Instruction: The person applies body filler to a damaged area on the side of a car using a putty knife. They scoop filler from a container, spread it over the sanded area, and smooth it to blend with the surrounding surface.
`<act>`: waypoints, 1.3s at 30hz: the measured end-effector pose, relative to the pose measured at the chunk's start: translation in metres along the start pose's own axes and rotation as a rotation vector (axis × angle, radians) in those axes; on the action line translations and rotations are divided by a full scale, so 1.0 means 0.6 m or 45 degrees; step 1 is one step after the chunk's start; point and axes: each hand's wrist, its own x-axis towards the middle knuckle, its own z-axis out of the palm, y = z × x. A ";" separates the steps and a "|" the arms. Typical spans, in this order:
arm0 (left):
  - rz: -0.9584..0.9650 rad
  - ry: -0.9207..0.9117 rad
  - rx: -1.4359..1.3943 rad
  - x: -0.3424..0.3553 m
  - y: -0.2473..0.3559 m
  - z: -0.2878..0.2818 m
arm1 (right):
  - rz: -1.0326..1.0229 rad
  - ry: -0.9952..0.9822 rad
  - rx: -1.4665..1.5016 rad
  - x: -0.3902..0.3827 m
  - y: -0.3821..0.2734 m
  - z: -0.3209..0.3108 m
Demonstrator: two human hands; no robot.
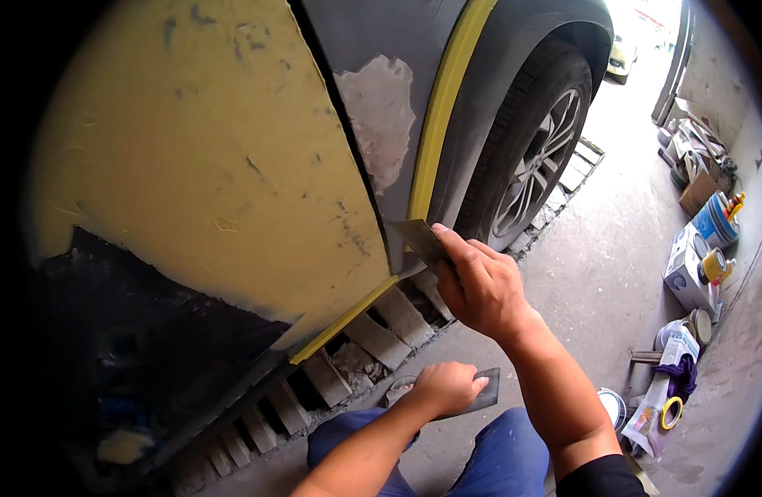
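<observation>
My right hand [490, 290] is closed around a flat, dark metal putty spreader [420, 240]. The spreader's blade is at the lower edge of the car's grey body panel [381, 41], beside the gap to the door; contact is hard to tell. Yellowish filler covers most of the car door [207, 157], with dark specks and scratches in it. A pale, ragged filler patch [379, 120] lies on the grey panel. Lower down, above my knees, my left hand [449, 388] grips a second dark, flat plate [484, 391], its fingers partly hidden.
Yellow masking tape [447, 99] lines the wheel arch beside the tyre [522, 137]. A slatted floor grate [327, 377] runs under the car. Along the right wall stand a blue bucket [715, 222], a white box [687, 269], cans and a tape roll [672, 412]. An open tin [613, 406] stands near my right forearm.
</observation>
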 end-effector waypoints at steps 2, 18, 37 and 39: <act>-0.014 0.014 -0.019 -0.002 -0.004 -0.008 | -0.008 0.013 -0.026 0.001 0.002 0.012; -0.046 -0.092 0.015 -0.001 0.013 -0.022 | -0.008 -0.253 -0.093 0.007 0.012 0.005; -0.048 -0.065 0.036 -0.006 0.019 -0.015 | 0.166 -0.179 0.105 0.044 0.051 -0.010; -0.053 -0.075 0.038 -0.005 0.018 -0.014 | 0.148 -0.205 0.097 0.047 0.056 -0.010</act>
